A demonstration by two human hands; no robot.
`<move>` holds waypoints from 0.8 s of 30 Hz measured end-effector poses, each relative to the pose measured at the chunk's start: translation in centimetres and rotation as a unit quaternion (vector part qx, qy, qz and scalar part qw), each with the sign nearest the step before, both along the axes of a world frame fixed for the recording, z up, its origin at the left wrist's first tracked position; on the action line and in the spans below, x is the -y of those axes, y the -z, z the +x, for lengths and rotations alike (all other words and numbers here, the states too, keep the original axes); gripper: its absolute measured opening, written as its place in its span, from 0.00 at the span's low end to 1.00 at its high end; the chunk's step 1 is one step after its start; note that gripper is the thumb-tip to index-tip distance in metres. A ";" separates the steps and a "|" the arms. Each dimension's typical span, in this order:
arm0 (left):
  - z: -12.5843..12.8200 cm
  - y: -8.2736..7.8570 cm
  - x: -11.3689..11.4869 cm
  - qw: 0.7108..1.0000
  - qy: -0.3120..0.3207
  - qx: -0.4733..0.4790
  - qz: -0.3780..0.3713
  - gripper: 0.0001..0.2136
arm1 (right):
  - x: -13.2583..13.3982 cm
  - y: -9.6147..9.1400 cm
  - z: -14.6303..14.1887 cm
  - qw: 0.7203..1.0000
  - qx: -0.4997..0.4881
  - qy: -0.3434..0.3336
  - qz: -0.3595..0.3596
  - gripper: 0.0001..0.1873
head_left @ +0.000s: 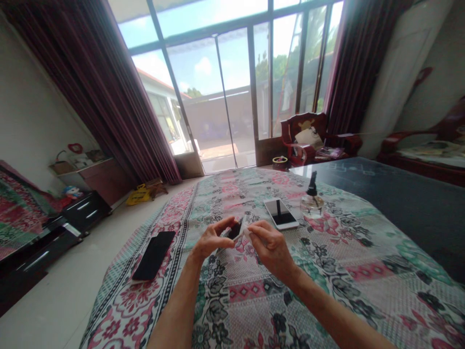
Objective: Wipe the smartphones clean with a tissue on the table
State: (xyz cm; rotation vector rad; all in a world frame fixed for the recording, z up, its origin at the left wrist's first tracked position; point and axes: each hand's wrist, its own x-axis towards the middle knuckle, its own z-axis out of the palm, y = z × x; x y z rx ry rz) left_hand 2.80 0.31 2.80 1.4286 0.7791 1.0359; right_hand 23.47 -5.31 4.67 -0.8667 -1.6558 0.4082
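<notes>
Over the patterned tablecloth [254, 271], my left hand [210, 240] grips a small, flat, dark thing with a pale edge [236, 231] between thumb and fingers. It looks like a phone seen at a slant, but its kind is not clear. My right hand [269, 245] is closed in a pinch on a thin white piece [246, 231], like a tissue or wipe, against that thing's right side. Just beyond my right hand lies a white phone [281, 214], with a clear bottle with a black pump top [312, 206] beside it. A black phone-like slab [154, 257] rests left of my left hand.
A dark glossy table [410, 208] adjoins on the right. Behind it stands a carved red wooden chair [305, 140] with items on its seat. Glass doors [218, 106] are ahead between purple curtains [109, 92]. A yellow bag [138, 195] sits on the floor at left.
</notes>
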 end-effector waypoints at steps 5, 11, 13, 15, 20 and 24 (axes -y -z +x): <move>0.0 0.3 -0.2 1.000 -0.012 -0.020 0.012 0.34 | -0.3 0.2 0.2 1.000 -0.009 0.012 -0.010 0.10; 0.0 0.1 -0.1 0.999 -0.022 -0.029 0.004 0.35 | -0.2 0.5 -0.1 1.000 -0.011 0.015 0.004 0.10; 0.1 0.0 0.0 0.999 -0.023 -0.027 0.003 0.35 | -0.2 0.5 0.0 1.000 -0.009 0.011 -0.001 0.10; 0.1 0.1 0.0 0.999 -0.022 -0.030 0.006 0.34 | -0.2 0.5 0.0 1.000 -0.009 0.014 -0.009 0.09; 0.2 0.2 -0.1 0.999 -0.028 -0.031 0.004 0.34 | -0.2 0.4 0.0 0.999 -0.019 0.023 -0.014 0.09; 0.2 0.0 0.0 0.999 -0.031 -0.020 -0.007 0.34 | 0.0 0.2 0.0 0.998 -0.047 -0.012 -0.043 0.09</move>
